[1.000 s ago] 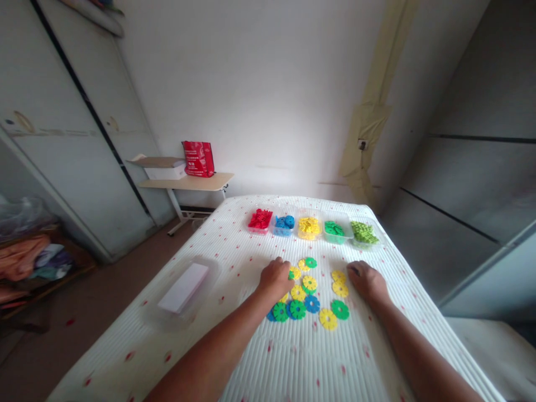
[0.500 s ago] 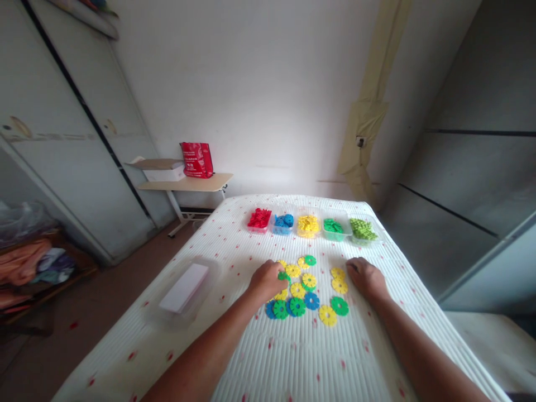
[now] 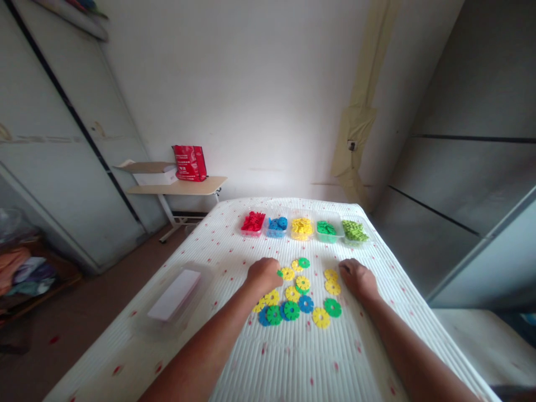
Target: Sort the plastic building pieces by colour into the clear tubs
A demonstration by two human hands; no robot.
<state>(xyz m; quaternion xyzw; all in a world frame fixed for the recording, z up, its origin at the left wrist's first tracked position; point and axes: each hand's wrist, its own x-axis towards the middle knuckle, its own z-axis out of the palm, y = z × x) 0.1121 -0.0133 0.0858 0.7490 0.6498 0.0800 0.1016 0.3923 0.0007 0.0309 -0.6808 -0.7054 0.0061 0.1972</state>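
My left hand is closed at the left of a loose group of flat plastic snowflake discs. A bit of a green snowflake disc shows at its fingertips. Close by are a yellow disc and another yellow disc. Overlapping green disc and blue disc lie toward me. My right hand rests on the cloth with curled fingers, just right of two yellow discs; whatever is under its fingers is hidden. A green disc lies below these.
Along the table's far side stand clear tubs of red pieces, blue pieces, yellow pieces, green pieces and light green pieces. At left, a clear plastic lid or tray holds a white block.
The camera view has shifted slightly. My left hand has drawn back a little from the discs, uncovering yellow ones below it; less of the green disc shows. My right hand stays in place.
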